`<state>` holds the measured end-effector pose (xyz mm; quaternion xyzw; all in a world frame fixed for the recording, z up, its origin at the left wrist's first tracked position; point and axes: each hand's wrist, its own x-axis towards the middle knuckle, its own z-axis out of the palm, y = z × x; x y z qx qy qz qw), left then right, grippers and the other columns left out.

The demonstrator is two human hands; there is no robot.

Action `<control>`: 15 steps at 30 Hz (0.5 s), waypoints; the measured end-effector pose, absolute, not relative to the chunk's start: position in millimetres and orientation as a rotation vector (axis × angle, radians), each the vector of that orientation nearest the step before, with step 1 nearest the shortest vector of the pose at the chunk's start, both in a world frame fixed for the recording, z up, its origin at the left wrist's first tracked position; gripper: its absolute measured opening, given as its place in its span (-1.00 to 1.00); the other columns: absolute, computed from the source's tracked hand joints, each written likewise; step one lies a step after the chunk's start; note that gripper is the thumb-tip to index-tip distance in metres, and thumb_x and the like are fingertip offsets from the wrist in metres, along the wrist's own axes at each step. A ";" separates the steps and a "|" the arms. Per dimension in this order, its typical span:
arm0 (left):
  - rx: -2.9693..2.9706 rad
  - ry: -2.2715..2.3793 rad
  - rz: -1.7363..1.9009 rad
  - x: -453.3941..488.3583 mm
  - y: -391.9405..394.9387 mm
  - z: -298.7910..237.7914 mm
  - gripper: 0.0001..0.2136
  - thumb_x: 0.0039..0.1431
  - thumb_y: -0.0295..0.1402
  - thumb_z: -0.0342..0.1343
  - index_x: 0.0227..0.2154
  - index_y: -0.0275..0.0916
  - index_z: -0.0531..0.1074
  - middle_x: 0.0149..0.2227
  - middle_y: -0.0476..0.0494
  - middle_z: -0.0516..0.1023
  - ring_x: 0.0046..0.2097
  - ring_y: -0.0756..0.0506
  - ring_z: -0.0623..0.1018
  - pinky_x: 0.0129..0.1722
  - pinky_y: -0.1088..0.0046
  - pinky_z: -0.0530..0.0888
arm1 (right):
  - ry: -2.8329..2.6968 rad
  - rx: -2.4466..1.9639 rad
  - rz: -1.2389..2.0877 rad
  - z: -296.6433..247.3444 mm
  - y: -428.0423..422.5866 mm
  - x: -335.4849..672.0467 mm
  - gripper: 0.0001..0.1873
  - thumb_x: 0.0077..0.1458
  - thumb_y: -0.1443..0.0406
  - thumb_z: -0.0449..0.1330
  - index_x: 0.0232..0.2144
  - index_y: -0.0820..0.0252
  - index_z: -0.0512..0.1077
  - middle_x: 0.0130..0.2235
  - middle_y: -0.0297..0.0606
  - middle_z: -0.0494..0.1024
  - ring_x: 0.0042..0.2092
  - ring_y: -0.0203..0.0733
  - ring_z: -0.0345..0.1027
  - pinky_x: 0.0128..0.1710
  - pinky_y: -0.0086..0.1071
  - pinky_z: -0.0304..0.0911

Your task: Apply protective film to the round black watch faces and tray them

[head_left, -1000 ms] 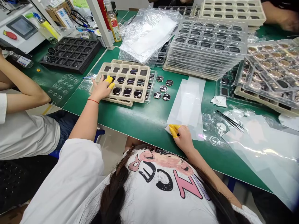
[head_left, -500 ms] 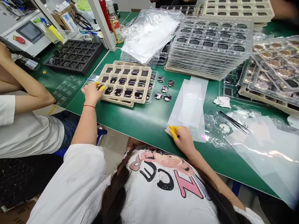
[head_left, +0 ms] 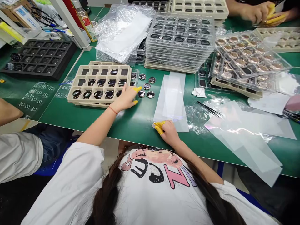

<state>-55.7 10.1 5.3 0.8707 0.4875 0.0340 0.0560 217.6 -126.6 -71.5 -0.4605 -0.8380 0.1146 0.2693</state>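
Observation:
My left hand (head_left: 126,98) reaches over the right front corner of a beige compartment tray (head_left: 81,97), fingers apart, nothing visible in them. Its yellow-covered fingertips are close to several loose round glossy discs (head_left: 147,86) on the green table. More dark discs (head_left: 98,94) lie in the tray's compartments; a few at the back left hold none. My right hand (head_left: 168,131) rests at the near left corner of overlapping translucent film sheets (head_left: 172,103). Its yellow-covered fingers are pinched together, with a pale edge beside them; what they hold is unclear.
Stacked clear trays (head_left: 179,47) stand behind the sheets, with tilted trays (head_left: 250,59) to the right. Black tweezers (head_left: 210,109) lie beside crumpled clear film. A black tray (head_left: 39,59) is at left. Across the table are a co-worker's hands (head_left: 264,15); another person's arm (head_left: 9,109) is at left.
My left hand has moved right, from the tray's left end to its right end near the loose discs. A disc now shows in the front left compartment. The view has shifted right.

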 end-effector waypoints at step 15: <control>2.697 1.470 0.083 -9.6 -31.7 12.8 -0.39 0.10 -0.38 0.15 0.24 -0.34 0.23 -0.02 -0.31 0.47 0.12 -0.34 0.41 0.38 -0.13 0.07 | -2.114 -1.444 0.323 -70.6 -126.6 226.7 -0.62 0.33 0.11 0.01 -0.50 0.13 0.30 -0.45 -0.20 0.41 -0.33 -0.11 0.22 -0.24 -0.24 0.06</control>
